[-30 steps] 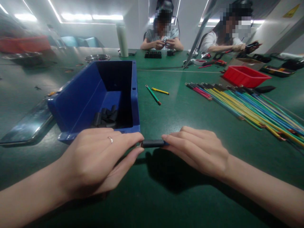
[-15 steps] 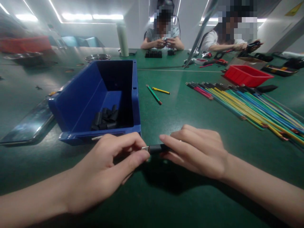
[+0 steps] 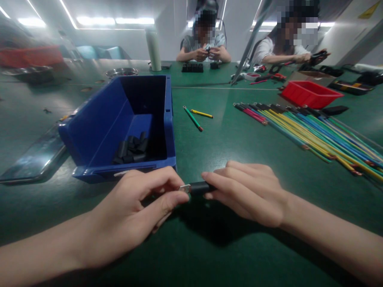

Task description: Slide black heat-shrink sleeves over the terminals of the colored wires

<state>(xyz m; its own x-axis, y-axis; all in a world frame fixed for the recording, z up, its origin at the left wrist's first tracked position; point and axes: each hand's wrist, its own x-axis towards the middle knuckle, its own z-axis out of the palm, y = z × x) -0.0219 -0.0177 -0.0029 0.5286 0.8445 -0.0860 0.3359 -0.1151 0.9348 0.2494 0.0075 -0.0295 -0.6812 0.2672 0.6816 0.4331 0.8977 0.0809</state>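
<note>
A short black tube (image 3: 199,187) with a small metal tip at its left end is held between both hands just above the green table (image 3: 227,143). My left hand (image 3: 134,211) pinches the metal tip with thumb and forefinger. My right hand (image 3: 248,191) is closed around the tube's right end. Right behind my left hand stands a blue bin (image 3: 119,119) with several black tube pieces (image 3: 131,148) on its floor.
Many coloured wires (image 3: 311,127) lie fanned out at the right, two loose ones (image 3: 196,116) in the middle. A red tray (image 3: 309,94) sits far right, a phone (image 3: 32,157) at the left. Two people work across the table.
My left hand has turned from lying flat to a thumb-and-forefinger pinch, and the metal tip now shows at the tube's left end. Both hands sit slightly lower than a second ago.
</note>
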